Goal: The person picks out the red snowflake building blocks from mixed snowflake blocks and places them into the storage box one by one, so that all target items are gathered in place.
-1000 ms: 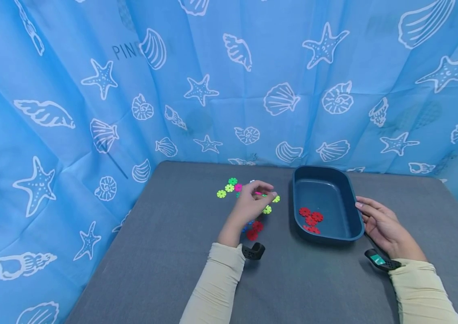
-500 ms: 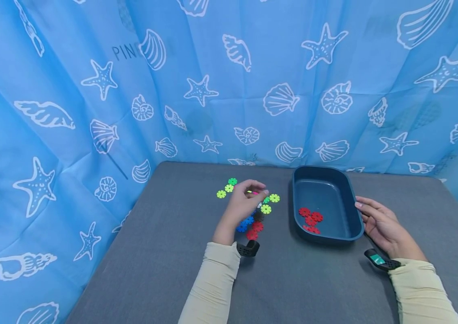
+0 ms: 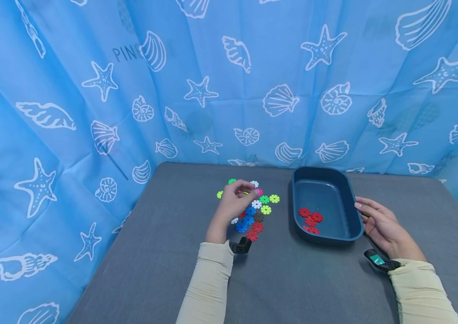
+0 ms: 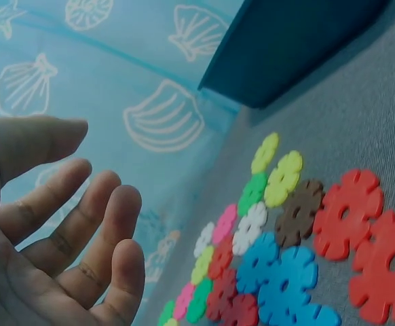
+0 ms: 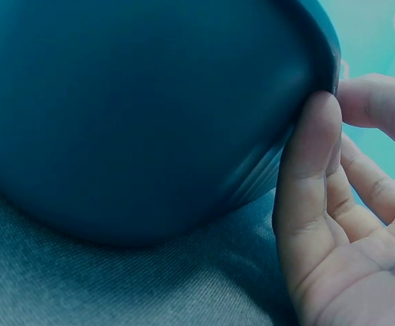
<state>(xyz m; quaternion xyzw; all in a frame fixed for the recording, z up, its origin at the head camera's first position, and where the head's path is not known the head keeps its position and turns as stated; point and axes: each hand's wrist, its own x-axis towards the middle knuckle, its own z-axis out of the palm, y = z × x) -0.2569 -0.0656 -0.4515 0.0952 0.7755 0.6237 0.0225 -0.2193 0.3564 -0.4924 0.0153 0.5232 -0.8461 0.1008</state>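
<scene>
in so far: red snowflake discs (image 3: 311, 220), near-left in blue tub (image 3: 336, 198), count's fuzzy | still out: mixed-colour discs (image 3: 248, 220), some reds (image 3: 252, 235) too, tabletop (image 3: 294, 283) left | left hand (image 3: 231, 203): loosely spread above them, empty | right hand (image 3: 387, 227): pinching tub's right rim

A blue curtain (image 3: 221, 54) printed with white shells (image 3: 280, 101) and starfish (image 3: 201, 92) hangs in folds along the far and left sides of the grey worktop (image 3: 152, 256); dark lettering (image 3: 125, 54) shows toward the far left.

Cream sleeves (image 3: 208, 279) meet black wristbands (image 3: 239, 247) — the right one bears a green patch (image 3: 377, 259).
</scene>
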